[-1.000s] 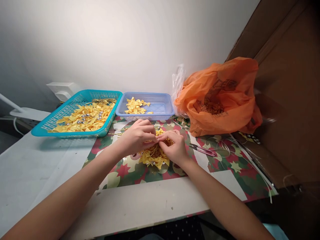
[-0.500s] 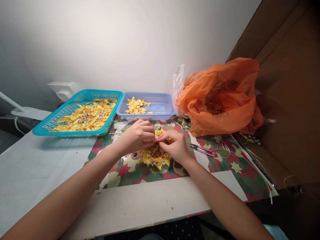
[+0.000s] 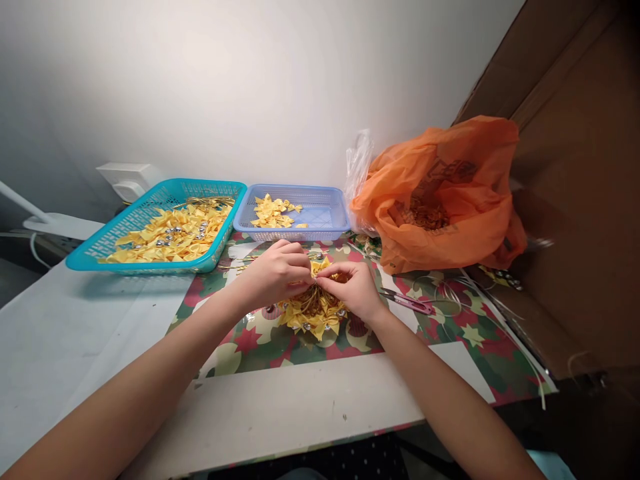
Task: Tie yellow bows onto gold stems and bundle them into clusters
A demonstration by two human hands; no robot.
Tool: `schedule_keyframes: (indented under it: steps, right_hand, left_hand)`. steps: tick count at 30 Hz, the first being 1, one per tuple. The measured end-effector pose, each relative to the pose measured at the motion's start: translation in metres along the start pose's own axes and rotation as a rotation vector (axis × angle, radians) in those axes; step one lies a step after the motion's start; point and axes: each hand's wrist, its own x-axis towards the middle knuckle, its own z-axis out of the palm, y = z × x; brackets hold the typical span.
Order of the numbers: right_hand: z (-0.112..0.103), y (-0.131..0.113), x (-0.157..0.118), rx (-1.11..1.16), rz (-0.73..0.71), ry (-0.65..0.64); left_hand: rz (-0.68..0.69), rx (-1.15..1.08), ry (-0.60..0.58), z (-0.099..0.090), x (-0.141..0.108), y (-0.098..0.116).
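Yours: two hands (image 3: 281, 272). Before you, two baskets (image 3: 293, 235) along desk's (image 3: 300, 407) far edge; one orange bag (image 3: 450, 193); one pair of scissors (image 3: 413, 304).

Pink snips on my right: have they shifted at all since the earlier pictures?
No: judged against the patterned cover, the pink snips lie on the same patch, angled the same way.

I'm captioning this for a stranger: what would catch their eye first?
Likely the orange bag, gaping at the back right. Then the teal basket of yellow bows at the left. In the middle, the left hand and right hand work close together over a yellow cluster.
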Motion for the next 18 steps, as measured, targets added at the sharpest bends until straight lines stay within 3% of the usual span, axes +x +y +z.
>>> schedule_keyframes:
  steps: [5, 18]
  right_hand:
    - [0.000, 0.004, 0.006, 0.101, 0.009, 0.058]
    - [-0.007, 0.007, 0.003, 0.047, 0.003, 0.103]
  left_hand:
    - [0.007, -0.020, -0.014, -0.003, 0.000, 0.000]
    - [-0.096, -0.170, -0.152, -0.016, 0.002, -0.006]
